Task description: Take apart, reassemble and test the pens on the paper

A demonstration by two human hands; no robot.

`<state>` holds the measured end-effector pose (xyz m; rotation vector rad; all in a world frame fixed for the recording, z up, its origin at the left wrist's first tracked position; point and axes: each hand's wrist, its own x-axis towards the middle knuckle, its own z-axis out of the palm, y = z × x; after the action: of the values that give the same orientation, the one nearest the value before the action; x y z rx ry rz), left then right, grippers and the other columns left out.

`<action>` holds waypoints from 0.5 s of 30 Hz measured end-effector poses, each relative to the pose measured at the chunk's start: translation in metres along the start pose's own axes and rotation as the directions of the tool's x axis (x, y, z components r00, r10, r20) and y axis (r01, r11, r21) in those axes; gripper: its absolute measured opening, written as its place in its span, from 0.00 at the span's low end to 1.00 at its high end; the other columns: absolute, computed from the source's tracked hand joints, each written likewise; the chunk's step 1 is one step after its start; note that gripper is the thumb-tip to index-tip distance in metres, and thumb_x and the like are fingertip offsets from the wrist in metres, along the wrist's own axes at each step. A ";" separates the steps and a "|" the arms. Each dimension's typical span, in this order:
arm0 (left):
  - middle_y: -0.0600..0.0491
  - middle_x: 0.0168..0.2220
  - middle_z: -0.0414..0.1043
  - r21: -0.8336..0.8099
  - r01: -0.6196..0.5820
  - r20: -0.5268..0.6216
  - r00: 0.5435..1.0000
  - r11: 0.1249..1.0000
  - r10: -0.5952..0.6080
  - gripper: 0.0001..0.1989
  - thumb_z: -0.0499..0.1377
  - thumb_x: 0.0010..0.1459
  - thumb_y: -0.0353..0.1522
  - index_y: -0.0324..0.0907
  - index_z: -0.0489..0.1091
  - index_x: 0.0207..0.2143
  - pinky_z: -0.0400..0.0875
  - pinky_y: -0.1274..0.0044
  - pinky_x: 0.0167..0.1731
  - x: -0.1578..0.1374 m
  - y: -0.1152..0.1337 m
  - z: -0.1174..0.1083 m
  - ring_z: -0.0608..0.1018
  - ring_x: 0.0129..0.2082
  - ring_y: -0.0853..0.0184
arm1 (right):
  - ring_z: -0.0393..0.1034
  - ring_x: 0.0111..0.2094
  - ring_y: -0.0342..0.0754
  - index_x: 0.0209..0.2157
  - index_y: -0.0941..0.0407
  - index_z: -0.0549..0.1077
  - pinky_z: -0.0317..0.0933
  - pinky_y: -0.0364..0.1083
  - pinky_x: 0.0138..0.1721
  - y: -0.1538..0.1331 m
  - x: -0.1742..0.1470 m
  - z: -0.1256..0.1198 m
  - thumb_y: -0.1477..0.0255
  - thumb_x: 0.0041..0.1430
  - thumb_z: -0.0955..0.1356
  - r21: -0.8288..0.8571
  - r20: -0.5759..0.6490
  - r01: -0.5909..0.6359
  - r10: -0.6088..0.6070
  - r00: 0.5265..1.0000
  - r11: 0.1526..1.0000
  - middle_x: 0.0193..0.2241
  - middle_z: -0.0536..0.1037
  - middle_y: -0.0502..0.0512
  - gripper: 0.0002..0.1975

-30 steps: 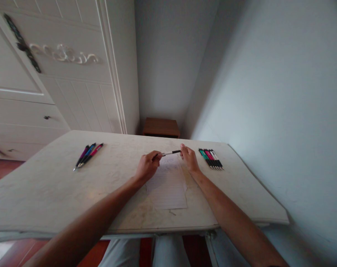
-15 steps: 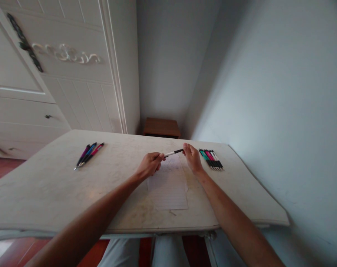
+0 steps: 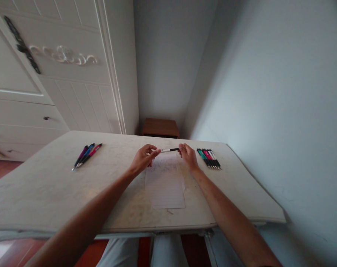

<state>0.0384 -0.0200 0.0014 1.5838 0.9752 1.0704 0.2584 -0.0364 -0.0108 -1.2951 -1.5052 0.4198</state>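
Note:
Between my two hands is a white pen with a black grip, held nearly level above the far end of a lined sheet of paper. My left hand pinches its white end. At the black end, the fingers of my right hand are closed on it, hiding the tip. Handwriting shows on the upper part of the paper. Just right of my right hand lies a neat row of several pens in green, pink and white with black grips. Farther left, purple, blue and pink pens lie close together.
The pale, stained table reaches to the wall on the right. A white cabinet stands beyond its far left side. Behind the table is a low brown wooden box-like piece of furniture. A small scrap lies below the paper.
The pen has turned from a slant to nearly level. Both hands have shifted slightly left, and the left hand's fingers have loosened into a pinch. The whole view has moved slightly.

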 end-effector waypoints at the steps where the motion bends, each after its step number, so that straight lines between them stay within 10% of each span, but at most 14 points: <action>1: 0.58 0.25 0.67 0.002 -0.009 -0.002 1.000 1.000 0.009 0.24 0.64 0.48 0.46 0.39 0.66 0.40 0.61 0.82 0.12 0.001 0.000 -0.001 0.69 0.14 0.75 | 0.63 0.24 0.45 0.23 0.54 0.64 0.56 0.43 0.28 0.001 0.000 0.000 0.49 0.62 0.57 -0.004 -0.010 -0.003 0.003 1.000 1.000 0.21 0.68 0.50 0.25; 15: 0.51 0.26 0.73 0.004 -0.033 -0.102 0.994 0.999 0.034 0.18 0.59 0.54 0.44 0.36 0.70 0.31 0.62 0.82 0.13 0.009 -0.007 -0.006 0.70 0.14 0.75 | 0.70 0.29 0.46 0.32 0.55 0.70 0.64 0.44 0.33 0.007 0.003 0.004 0.52 0.58 0.65 0.173 0.077 0.009 -0.023 0.997 0.985 0.26 0.74 0.52 0.20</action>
<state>0.0341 -0.0087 -0.0027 1.5645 1.0209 1.1836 0.2591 -0.0300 -0.0162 -1.1414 -1.5083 0.5832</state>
